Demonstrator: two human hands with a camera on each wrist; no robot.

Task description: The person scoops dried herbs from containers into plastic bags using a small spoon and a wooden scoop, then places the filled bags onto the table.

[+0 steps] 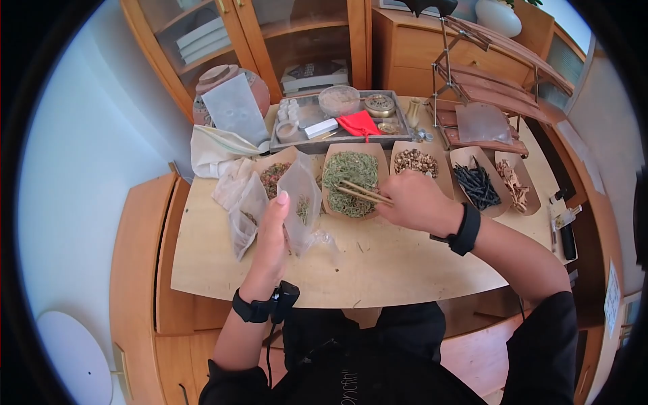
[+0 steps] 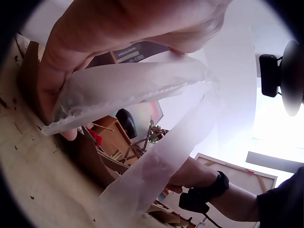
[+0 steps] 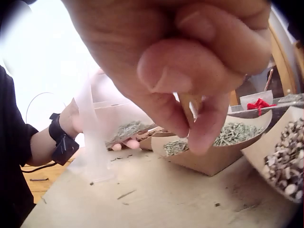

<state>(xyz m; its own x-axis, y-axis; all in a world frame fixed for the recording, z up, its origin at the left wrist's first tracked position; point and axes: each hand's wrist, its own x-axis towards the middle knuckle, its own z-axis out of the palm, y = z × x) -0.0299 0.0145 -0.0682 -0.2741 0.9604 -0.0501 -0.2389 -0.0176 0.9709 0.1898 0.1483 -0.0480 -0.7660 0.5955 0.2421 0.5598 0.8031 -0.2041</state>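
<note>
My left hand [image 1: 272, 236] holds a translucent plastic bag [image 1: 289, 212] upright, its mouth spread wide in the left wrist view. Some dried green herb [image 3: 127, 129] shows through the bag's side. With its fingers curled, my right hand [image 1: 422, 202] pinches slender wooden tongs [image 1: 361, 191], whose two arms reach over dried green herb [image 1: 349, 169] in a paper tray [image 1: 383, 158]. Another clear bag [image 1: 244, 223] with a little dried material lies left of my left hand. Behind the held bag, a paper tray holds reddish dried flowers [image 1: 272, 177].
Paper trays of brown chopped pieces [image 1: 415, 162], dark sticks [image 1: 476, 182] and pale bark strips [image 1: 511, 185] stand to the right. Behind is a grey tray [image 1: 273, 144] with a red pouch [image 1: 358, 123] and bowl [image 1: 339, 101]. A folding wooden rack [image 1: 486, 84] rises at back right.
</note>
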